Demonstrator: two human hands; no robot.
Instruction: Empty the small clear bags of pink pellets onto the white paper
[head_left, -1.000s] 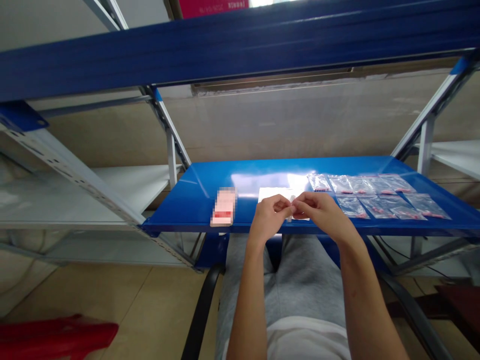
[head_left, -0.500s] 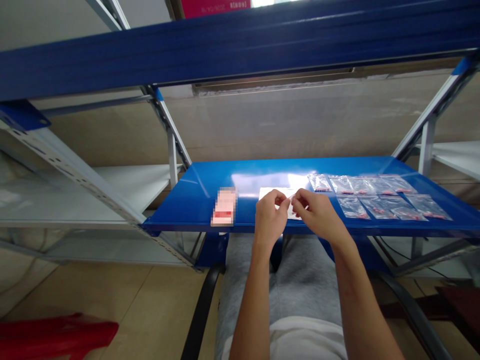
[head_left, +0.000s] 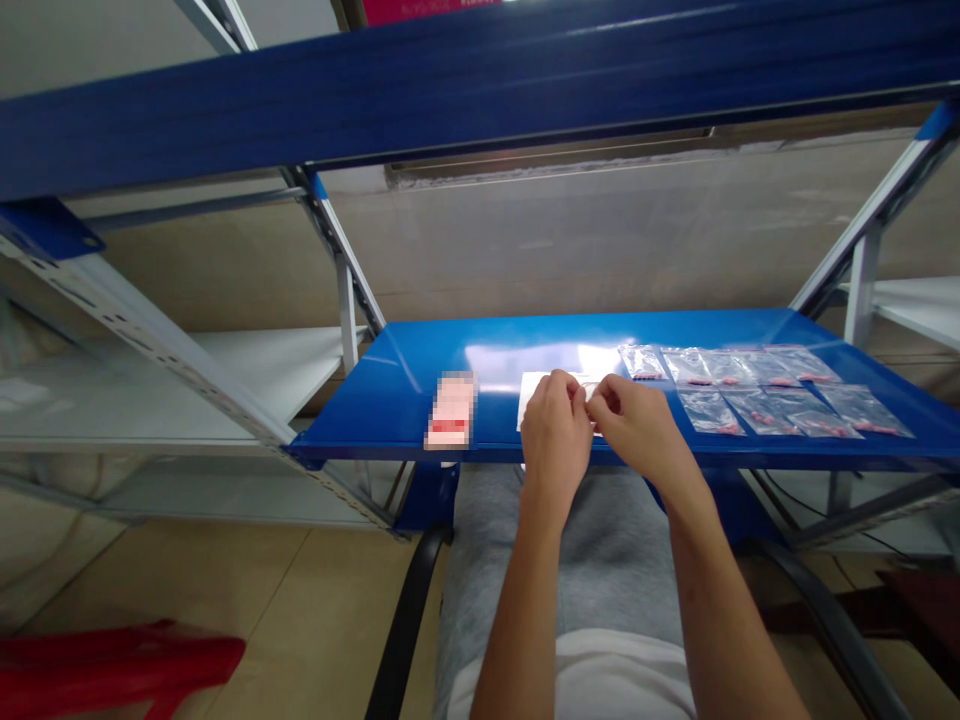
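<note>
My left hand [head_left: 559, 430] is closed, with its fingertips pinched together over a white sheet [head_left: 529, 392] near the front edge of the blue shelf. Close against it, my right hand [head_left: 637, 418] is also closed in a pinch, thumb and forefinger meeting the left fingertips. A thin pale strand shows faintly by the fingers, but what they grip is too small to make out. To the right of my hands lie several clear plastic bags [head_left: 709, 412] with small red pieces in them.
A blurred-out pinkish rectangle [head_left: 451, 410] lies left of the sheet on the blue shelf [head_left: 390, 400]. Overhead runs a thick blue beam [head_left: 480, 90]. Grey metal posts [head_left: 349, 250] stand at both sides. A red stool-like object [head_left: 120, 670] is on the floor at lower left.
My left hand has shifted slightly right and turned, its back now facing up more and covering more of the sheet. The right hand stays nearly in place, still pinched.
</note>
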